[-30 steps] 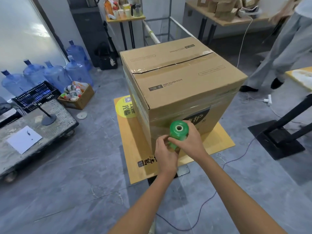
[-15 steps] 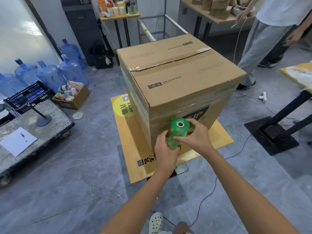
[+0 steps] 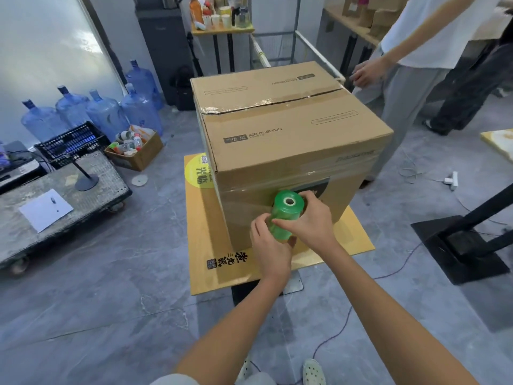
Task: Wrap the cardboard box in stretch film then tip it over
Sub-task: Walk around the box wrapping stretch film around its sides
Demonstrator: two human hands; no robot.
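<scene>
Both left hand [image 3: 270, 247] and right hand [image 3: 312, 222] tight around a glossy green film cylinder [image 3: 285, 215] just beside the cardboard box [image 3: 291, 120].

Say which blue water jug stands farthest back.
The blue water jug standing alone behind the row of four jugs, closest to the dark cabinet. The other four line up side by side in front of it.

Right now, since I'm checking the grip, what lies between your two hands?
The green stretch film roll, by the cardboard box's near side: the left hand grips it low, the right hand higher. The head view shows it.
</scene>
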